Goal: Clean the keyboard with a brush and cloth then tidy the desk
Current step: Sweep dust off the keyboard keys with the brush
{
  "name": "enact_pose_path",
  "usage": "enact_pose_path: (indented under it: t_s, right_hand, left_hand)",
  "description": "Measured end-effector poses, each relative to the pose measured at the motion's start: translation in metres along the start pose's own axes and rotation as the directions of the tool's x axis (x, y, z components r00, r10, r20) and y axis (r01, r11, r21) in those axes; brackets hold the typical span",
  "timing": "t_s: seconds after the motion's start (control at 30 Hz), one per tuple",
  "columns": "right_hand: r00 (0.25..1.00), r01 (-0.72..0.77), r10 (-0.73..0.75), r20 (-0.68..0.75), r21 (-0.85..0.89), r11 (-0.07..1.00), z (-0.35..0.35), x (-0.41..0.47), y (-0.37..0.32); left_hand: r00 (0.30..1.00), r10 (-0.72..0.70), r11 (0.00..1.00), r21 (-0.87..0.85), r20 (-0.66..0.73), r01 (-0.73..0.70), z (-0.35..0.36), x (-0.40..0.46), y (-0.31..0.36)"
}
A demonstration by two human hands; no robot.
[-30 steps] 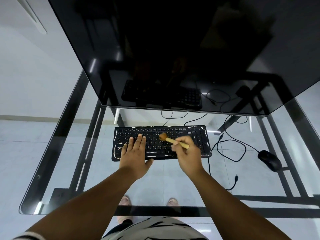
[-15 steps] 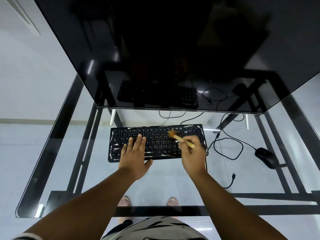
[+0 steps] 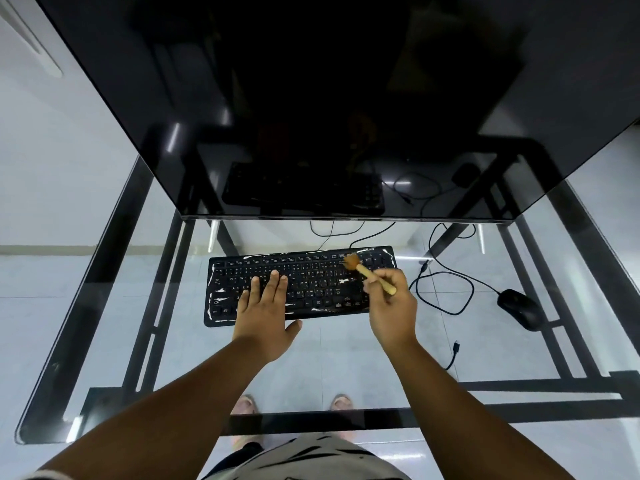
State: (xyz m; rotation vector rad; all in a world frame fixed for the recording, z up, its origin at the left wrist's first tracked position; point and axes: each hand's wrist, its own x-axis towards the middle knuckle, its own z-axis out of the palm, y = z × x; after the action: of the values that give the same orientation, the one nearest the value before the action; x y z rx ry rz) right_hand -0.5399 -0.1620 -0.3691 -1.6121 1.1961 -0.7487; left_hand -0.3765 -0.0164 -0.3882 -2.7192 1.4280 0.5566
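Looking through the glass table (image 3: 346,368), I see pale floor tiles (image 3: 41,278); my left hand (image 3: 266,317) lies flat on the black keyboard (image 3: 304,282), right hand (image 3: 393,308) pinching the wooden brush (image 3: 363,271) at its upper-right keys.

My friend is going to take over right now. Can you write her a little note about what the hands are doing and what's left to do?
Left hand: flat on the keyboard, steadying it.
Right hand: holds the brush, bristles at the keyboard's upper right keys.
Mouse and loose cables lie to the right on the glass desk.
Brushing is under way. White marks remain on the keyboard. Left: finish brushing, wipe with a cloth (none in view), tidy the desk.
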Motion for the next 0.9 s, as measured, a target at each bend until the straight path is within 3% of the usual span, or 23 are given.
enact_pose_path:
  t_s: [0.1,0.2,0.33,0.47,0.6,0.73,0.83,0.9]
  right_hand:
    - [1.000,0.000,0.001,0.016,-0.050,0.999,-0.008,0.005,0.006]
    - [0.996,0.000,-0.006,-0.089,-0.063,0.998,-0.018,0.006,0.010]
    - [1.000,0.006,-0.005,0.005,-0.041,0.999,-0.024,0.002,0.014]
    - [0.994,-0.021,0.019,-0.107,-0.023,1.000,-0.035,0.001,0.017]
    - [0.998,-0.032,0.032,0.052,-0.003,0.999,-0.043,-0.002,0.018]
    - [0.997,-0.033,0.033,-0.067,0.010,0.999,-0.050,-0.005,0.020]
    - [0.991,-0.059,0.055,0.119,0.038,0.998,-0.049,-0.009,0.018]
    - [0.990,-0.013,0.019,0.138,-0.044,0.999,-0.048,-0.013,0.020]
  left_hand:
    - [1.000,0.030,1.000,0.000,-0.005,-0.030,0.001,0.001,0.006]
    - [0.999,0.052,0.999,0.018,-0.004,-0.052,0.003,0.002,0.013]
    - [0.998,0.063,0.998,0.013,0.006,-0.063,0.005,0.003,0.020]
    - [0.998,0.064,0.998,0.018,0.006,-0.064,0.006,0.003,0.026]
    - [0.998,0.056,0.998,0.026,0.010,-0.057,0.008,0.003,0.030]
    - [0.999,0.043,0.999,0.019,0.013,-0.043,0.009,0.002,0.034]
    - [0.999,0.039,0.999,0.019,0.011,-0.040,0.010,0.002,0.035]
    - [0.999,0.035,0.999,0.017,0.013,-0.035,0.009,0.002,0.035]
